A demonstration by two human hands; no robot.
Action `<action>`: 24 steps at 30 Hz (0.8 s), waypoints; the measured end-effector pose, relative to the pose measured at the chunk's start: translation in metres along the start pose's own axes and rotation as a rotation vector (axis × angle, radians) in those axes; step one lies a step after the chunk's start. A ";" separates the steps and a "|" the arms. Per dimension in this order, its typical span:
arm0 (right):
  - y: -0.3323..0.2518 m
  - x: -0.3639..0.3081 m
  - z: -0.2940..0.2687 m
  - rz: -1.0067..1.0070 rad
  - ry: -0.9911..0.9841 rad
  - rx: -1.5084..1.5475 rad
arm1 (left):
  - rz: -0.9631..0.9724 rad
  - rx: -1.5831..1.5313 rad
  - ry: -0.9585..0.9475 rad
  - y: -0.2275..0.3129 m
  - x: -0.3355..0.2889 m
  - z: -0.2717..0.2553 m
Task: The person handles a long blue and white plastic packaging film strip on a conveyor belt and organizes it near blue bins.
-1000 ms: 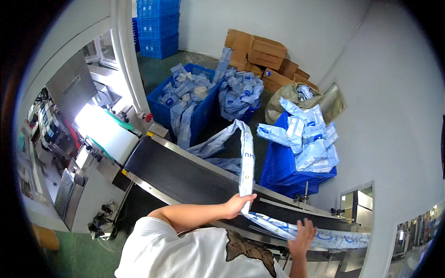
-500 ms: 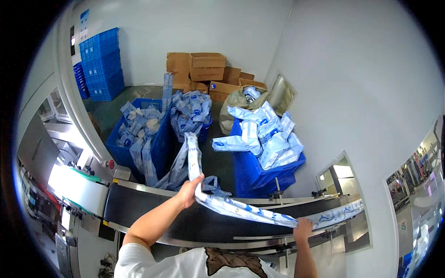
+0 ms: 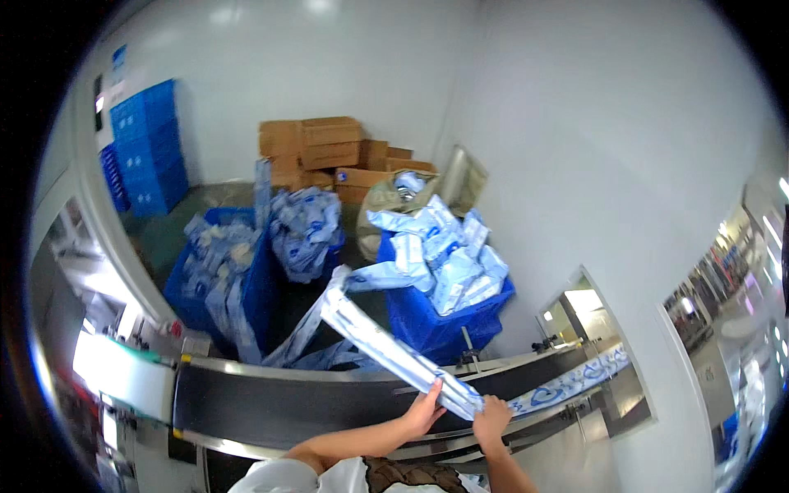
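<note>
Fingers of left hand point(image 3: 423, 413) curled on long strip of blue-white pouches point(image 3: 394, 355), steadying it over dark conveyor belt point(image 3: 279, 404) | right hand point(image 3: 491, 416) pinches strip's near end, likely to keep it taut | strip slants up-left toward heaped blue bins point(image 3: 440, 329) | another strip point(image 3: 567, 384) lies on belt, right

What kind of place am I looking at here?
Most likely a factory packing room: a black conveyor belt runs past, blue bins overflow with blue-white packet strips, and cardboard boxes are stacked by the wall. Both hands hold one strip.
</note>
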State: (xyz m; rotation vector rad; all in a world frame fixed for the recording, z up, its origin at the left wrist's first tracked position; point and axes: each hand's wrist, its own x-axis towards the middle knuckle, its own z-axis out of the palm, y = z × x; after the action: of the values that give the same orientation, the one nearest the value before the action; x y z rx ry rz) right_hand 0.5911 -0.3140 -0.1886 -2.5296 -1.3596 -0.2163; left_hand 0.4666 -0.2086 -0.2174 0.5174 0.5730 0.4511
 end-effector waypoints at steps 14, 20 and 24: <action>-0.044 -0.041 -0.012 -0.444 -0.024 0.376 | 0.181 -0.053 0.047 0.040 -0.050 -0.017; 0.036 -0.017 -0.046 -0.374 0.086 0.109 | 0.226 0.053 0.178 0.055 -0.063 -0.061; 0.118 0.010 -0.030 -0.191 0.311 -0.016 | 0.061 0.093 0.123 0.072 -0.087 -0.072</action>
State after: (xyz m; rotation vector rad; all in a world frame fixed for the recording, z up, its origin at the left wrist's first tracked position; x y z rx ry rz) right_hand 0.6952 -0.3771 -0.1765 -2.2569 -1.4698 -0.6304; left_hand 0.3393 -0.1753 -0.1938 0.6000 0.7000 0.5187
